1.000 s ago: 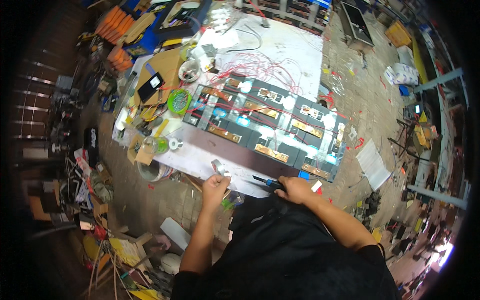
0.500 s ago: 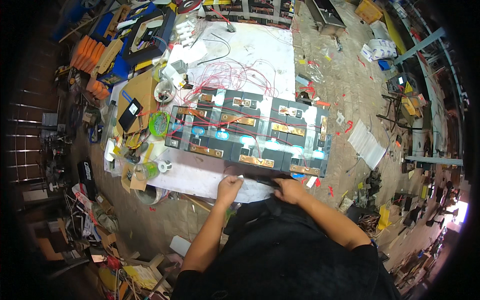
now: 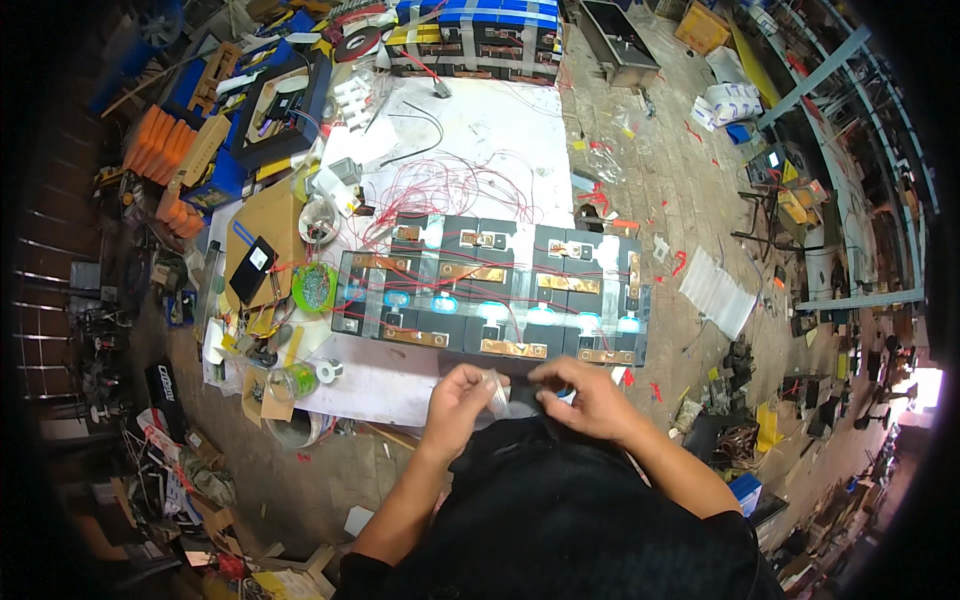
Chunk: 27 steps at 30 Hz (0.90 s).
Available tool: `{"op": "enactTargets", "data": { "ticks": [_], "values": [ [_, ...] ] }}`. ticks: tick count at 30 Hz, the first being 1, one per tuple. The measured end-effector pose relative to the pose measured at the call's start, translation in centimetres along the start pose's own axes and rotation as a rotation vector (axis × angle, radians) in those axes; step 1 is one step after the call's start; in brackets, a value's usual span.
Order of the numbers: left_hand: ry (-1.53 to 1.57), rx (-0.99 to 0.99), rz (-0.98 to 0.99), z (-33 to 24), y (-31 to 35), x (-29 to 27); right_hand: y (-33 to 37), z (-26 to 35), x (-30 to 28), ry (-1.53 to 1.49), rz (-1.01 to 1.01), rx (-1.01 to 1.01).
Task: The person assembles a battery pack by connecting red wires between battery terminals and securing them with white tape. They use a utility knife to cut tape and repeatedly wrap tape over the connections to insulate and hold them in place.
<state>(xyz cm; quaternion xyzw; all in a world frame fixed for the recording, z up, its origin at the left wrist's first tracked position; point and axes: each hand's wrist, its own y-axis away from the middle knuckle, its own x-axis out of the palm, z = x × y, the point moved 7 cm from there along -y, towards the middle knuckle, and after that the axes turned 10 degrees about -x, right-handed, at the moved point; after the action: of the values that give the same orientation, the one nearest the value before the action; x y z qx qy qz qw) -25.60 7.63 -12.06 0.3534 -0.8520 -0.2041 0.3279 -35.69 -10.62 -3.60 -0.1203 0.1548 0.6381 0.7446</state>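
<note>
Along the near side of the white tabletop (image 3: pixel 395 385), the handwork is best kept at six o'clock of the wired battery pack (image 3: pixel 490 290), so nothing metal strays onto its bare copper busbars (image 3: pixel 513 347). The right hand (image 3: pixel 590 400) has thumb and forefinger tips apart; slow, small movements suit it so close to the other hand. The left hand (image 3: pixel 460 408), at its nine o'clock, pinches thumb and fingers on a shiny, translucent strip (image 3: pixel 497 394) just off the pack; a light edge grip should keep it from creasing.

The black shirt (image 3: pixel 560 510) covers part of the table's near edge. The right hand's other fingers are curled out of sight, so I cannot tell whether they clasp the blue sliver (image 3: pixel 567 396) there. The strip is too blurred to call tape or film.
</note>
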Motion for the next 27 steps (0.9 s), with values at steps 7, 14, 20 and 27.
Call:
{"op": "enactTargets", "data": {
  "ticks": [7, 14, 20, 27],
  "values": [
    [0.201, -0.111, 0.139, -4.0, -1.1, 3.7, -2.5, 5.4, -1.1, 0.339, -0.203, -0.499],
    [0.198, -0.208, 0.215, -3.7, -2.1, 5.9, -1.5, 4.3, -2.1, 0.243, -0.323, -0.472],
    [-0.377, -0.04, 0.21, -8.2, -6.3, 4.3, -0.2, -0.1, -6.6, -0.454, -0.67, -0.149],
    [-1.569, 0.905, 0.034, -14.9, -17.4, 8.4, -4.9, -4.3, -6.1, -0.337, -0.292, 0.01]
  ]
}}
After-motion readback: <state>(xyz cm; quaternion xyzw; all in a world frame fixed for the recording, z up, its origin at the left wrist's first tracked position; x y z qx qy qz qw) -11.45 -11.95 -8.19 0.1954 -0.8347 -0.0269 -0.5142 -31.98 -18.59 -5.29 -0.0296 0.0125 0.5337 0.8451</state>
